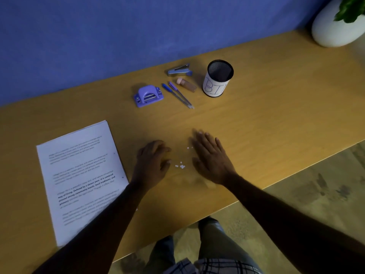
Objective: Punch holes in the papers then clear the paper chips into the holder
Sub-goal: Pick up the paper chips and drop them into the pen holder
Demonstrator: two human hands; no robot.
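Small white paper chips point(180, 166) lie scattered on the wooden desk point(256, 119) between my two hands. My left hand point(153, 162) rests on the desk just left of the chips, fingers loosely bent, holding nothing. My right hand point(212, 157) lies flat with straight fingers to the right of the chips. A few more chips sit near its index finger. The stack of printed papers point(83, 175) lies at the left. The purple hole punch point(148, 95) stands farther back. The black mesh holder point(218, 79), with a white label marked BIN, stands upright at the back right.
A stapler point(179, 69), two pens point(178, 93) and a small bottle point(186, 85) lie between the punch and the holder. A white plant pot point(337, 26) stands in the far right corner. A blue wall backs the desk. The desk's front edge runs diagonally near my legs.
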